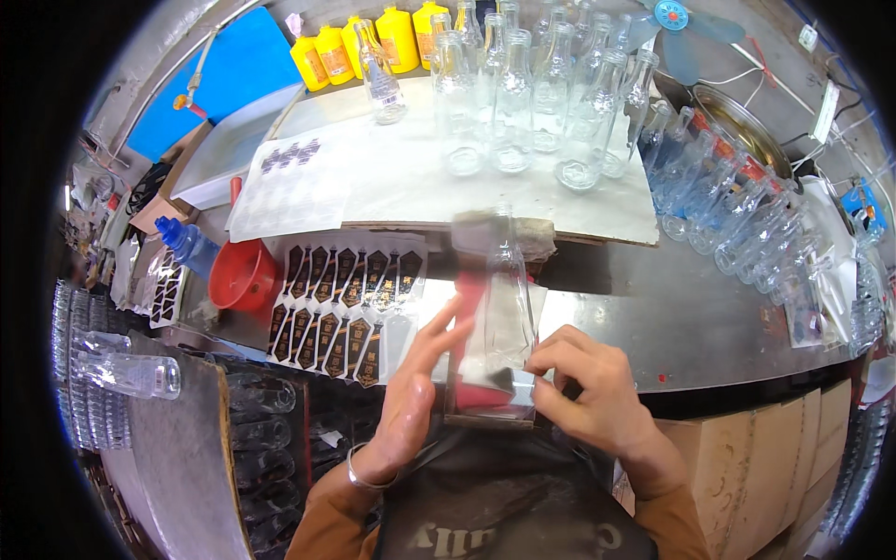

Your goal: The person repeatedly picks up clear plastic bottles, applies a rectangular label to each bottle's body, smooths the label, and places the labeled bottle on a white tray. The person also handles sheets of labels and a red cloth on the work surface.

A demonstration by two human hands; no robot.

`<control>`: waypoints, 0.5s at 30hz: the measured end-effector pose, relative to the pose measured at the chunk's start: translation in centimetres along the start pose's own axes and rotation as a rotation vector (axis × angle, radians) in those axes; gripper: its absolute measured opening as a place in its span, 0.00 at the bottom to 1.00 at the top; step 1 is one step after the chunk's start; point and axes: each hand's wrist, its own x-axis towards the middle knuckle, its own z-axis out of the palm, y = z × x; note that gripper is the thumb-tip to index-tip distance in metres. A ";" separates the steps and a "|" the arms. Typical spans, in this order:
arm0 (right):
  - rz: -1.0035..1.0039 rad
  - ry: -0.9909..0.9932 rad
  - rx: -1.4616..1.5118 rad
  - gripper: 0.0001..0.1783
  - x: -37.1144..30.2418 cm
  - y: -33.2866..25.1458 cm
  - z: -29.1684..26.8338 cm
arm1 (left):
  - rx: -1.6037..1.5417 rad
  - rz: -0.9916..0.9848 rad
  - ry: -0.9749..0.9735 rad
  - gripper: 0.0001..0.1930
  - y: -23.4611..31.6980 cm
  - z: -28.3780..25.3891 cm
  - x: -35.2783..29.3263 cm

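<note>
Closest to me is the person's dark apron [504,509], with a brown sleeve on either side of it. The left hand [411,397] is open, fingers stretched forward and slightly apart, with nothing in its grasp, just beside a small frame [495,422]. The right hand [593,387] is curled, thumb and forefinger close together at the edge of a small pale piece [521,381]; I can't tell whether they grip it. Between the hands a clear glass bottle [509,313] lies in the frame, its neck pointing away from the person, somewhat blurred. To the left lies a sheet of black labels [341,313], and beyond that sit a red bowl [245,275] and a blue plastic bottle [189,247]. Past the frame is a pale board [401,177], with a marked paper sheet [289,191] at its left and a crowd of clear bottles [513,107] standing toward its right. More glass bottles [733,210] crowd the metal table further right. At the back stand yellow jugs [397,39] and a blue fan [674,42]
</note>
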 end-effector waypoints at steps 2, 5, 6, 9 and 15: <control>0.070 -0.070 -0.022 0.08 1.1 0.9 -0.8 | 0.013 -0.010 0.032 0.44 -1.5 -0.1 1.3; 0.177 -0.142 0.014 0.11 3.7 3.5 -0.5 | 0.062 -0.072 0.036 0.44 -5.5 0.6 2.9; 0.172 -0.135 0.034 0.09 4.4 4.6 -0.4 | 0.087 -0.089 0.048 0.44 -6.0 1.3 3.6; 0.140 -0.128 -0.011 0.09 6.4 7.3 0.1 | 0.104 -0.074 0.093 0.47 -7.8 2.4 4.3; 0.276 0.070 -0.088 0.15 7.4 9.6 0.3 | 0.121 0.028 0.144 0.43 -8.2 2.9 4.3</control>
